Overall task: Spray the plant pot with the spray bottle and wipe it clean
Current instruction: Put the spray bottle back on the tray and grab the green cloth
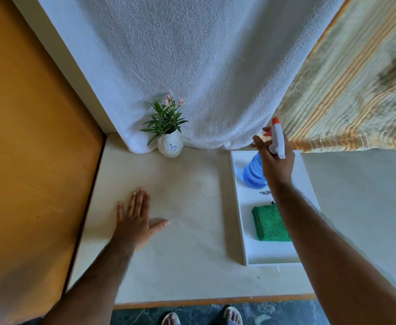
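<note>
A small white plant pot [170, 147] with a blue mark holds a green plant with pink flowers and stands at the back of the counter against a white towel. My right hand [277, 162] is wrapped around the neck of a blue spray bottle [253, 171] with a white and red trigger head, over the far end of a white tray [237, 207]. A folded green cloth [270, 223] lies in the tray nearer to me. My left hand [136, 219] rests flat on the counter, fingers spread, holding nothing.
A white towel [192, 66] hangs behind the pot, and a striped cloth [347, 90] hangs to its right. An orange panel [28, 160] bounds the counter on the left. The counter's front edge [215, 300] runs near my feet.
</note>
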Demonstrator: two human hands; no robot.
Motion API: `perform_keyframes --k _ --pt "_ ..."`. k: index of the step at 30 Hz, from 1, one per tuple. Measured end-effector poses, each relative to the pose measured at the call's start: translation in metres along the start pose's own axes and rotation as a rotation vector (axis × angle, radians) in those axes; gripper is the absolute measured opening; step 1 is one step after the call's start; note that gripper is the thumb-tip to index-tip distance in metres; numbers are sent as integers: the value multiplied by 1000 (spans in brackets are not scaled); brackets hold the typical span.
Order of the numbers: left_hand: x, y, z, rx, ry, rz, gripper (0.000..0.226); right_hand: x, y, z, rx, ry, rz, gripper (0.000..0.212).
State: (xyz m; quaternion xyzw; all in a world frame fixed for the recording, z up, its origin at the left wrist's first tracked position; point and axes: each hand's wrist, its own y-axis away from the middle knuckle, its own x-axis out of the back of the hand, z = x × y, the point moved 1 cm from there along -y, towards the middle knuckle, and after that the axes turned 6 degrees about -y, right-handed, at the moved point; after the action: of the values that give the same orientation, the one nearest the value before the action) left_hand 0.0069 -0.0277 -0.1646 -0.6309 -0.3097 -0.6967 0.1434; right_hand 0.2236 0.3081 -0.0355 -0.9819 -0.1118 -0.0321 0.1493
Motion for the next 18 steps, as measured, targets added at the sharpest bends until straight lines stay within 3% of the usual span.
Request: perform_keyframes --k 7,12,14,18 --pt "2 1 0 -6 4 10 128 12 6 9 -78 67 -108 46" --pt "4 1 3 27 24 -5 131 50 56 22 -130 282 -131 107" --pt "5 1 3 32 27 -28 133 69 88 26 -55 441 -178 113" --pt "7 1 3 24 29 -57 133 97 140 36 227 691 -416 100"
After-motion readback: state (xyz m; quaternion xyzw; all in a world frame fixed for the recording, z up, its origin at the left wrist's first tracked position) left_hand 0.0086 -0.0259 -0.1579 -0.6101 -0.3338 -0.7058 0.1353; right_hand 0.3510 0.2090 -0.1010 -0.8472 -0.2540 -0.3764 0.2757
